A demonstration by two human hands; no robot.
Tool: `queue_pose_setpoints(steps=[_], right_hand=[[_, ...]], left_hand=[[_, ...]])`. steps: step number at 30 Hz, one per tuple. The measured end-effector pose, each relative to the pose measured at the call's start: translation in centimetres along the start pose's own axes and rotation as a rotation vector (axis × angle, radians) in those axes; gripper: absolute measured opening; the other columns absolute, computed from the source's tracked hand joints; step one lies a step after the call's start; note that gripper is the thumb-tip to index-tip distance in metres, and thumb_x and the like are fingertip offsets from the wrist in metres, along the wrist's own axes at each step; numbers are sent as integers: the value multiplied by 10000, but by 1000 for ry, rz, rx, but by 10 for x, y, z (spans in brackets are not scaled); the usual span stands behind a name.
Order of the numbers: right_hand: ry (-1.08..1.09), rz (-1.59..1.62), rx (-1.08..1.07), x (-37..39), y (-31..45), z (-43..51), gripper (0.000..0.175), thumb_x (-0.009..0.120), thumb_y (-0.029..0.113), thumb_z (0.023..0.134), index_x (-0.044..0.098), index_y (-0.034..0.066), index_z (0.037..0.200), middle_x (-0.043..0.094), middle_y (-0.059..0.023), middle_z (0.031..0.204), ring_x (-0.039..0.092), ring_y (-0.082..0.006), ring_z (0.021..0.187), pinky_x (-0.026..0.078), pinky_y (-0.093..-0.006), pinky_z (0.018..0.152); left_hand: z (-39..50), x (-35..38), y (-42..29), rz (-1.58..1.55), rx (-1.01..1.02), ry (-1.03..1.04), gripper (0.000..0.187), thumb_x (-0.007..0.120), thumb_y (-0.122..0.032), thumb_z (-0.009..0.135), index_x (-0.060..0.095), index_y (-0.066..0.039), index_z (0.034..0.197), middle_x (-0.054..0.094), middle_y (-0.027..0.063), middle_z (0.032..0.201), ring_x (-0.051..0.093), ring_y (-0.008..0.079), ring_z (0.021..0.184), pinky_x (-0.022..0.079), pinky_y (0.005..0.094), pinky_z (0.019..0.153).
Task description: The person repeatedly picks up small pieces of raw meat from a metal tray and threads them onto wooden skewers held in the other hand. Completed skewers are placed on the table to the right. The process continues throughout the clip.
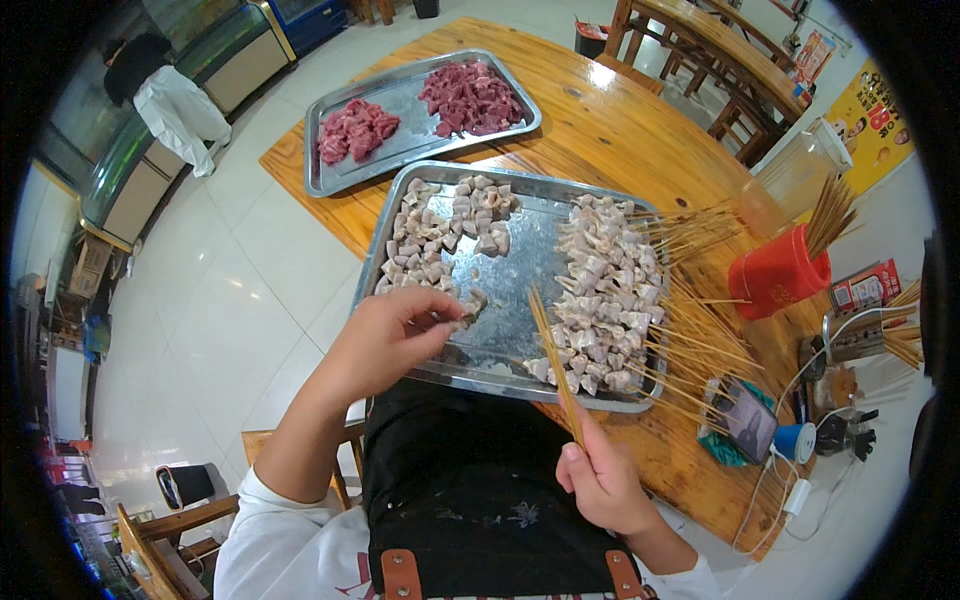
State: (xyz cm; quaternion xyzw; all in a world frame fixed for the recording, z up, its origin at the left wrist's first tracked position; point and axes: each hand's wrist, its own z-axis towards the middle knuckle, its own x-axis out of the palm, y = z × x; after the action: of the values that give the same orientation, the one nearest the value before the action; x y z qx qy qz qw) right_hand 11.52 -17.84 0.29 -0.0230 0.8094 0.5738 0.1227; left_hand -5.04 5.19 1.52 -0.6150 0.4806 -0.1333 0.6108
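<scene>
My left hand (397,337) pinches a small greyish piece of meat (472,306) between thumb and fingers, over the near left part of a metal tray (517,281). Loose pale pieces of meat (420,232) lie along that tray's left side. Rows of skewered pale meat (604,292) fill its right side, their bamboo sticks (705,322) pointing right over the rim. Below the tray's near edge, my right hand (600,472) is closed around a few bamboo skewers (555,360), whose upper ends rise over the tray. No meat shows on those skewers.
A second metal tray (409,146) holds two heaps of red meat (472,97) on the wooden table (600,135). At right stand a red cup (776,274) of skewers, a plastic jug (802,176), a phone (746,420) and white cables. Another person (169,97) bends by a display case.
</scene>
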Motion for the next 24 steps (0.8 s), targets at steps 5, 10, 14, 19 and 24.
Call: queue_pose_setpoints(steps=[5, 10, 14, 19, 24], right_hand=[[-67, 31, -88, 8, -7, 4, 496, 476, 89, 907, 346, 56, 1384, 511, -8, 584, 466, -65, 523, 397, -220, 516], [-135, 156, -103, 6, -19, 6, 348, 507, 66, 903, 515, 31, 1248, 540, 32, 648, 436, -29, 562, 376, -194, 531], [-196, 173, -106, 5, -21, 6, 210, 553, 80, 894, 621, 20, 1084, 566, 37, 675, 447, -31, 564, 379, -190, 534], [-204, 110, -117, 1, -20, 8, 144, 576, 94, 886, 664, 21, 972, 564, 26, 642, 454, -38, 544, 376, -196, 510], [-210, 69, -92, 0, -19, 11, 135, 584, 88, 879, 669, 20, 959, 557, 19, 615, 466, -43, 528, 372, -203, 487]], left_hand=[[13, 12, 3, -1014, -104, -15, 203, 559, -104, 898, 595, 1, 1068, 626, 58, 948, 620, 118, 830, 511, 240, 760], [19, 21, 3, -1068, -127, -42, 213, 579, -158, 897, 603, -17, 1055, 640, 51, 939, 629, 115, 861, 514, 235, 773], [24, 26, -1, -1096, -132, -98, 205, 595, -173, 887, 604, -26, 1030, 642, 62, 918, 631, 121, 837, 522, 225, 739], [25, 27, -5, -1107, -159, -122, 177, 606, -166, 880, 616, -30, 993, 650, 61, 920, 634, 119, 834, 520, 219, 740], [23, 30, -7, -1105, -141, -99, 163, 610, -158, 877, 621, -25, 970, 649, 67, 915, 634, 125, 836, 520, 223, 744]])
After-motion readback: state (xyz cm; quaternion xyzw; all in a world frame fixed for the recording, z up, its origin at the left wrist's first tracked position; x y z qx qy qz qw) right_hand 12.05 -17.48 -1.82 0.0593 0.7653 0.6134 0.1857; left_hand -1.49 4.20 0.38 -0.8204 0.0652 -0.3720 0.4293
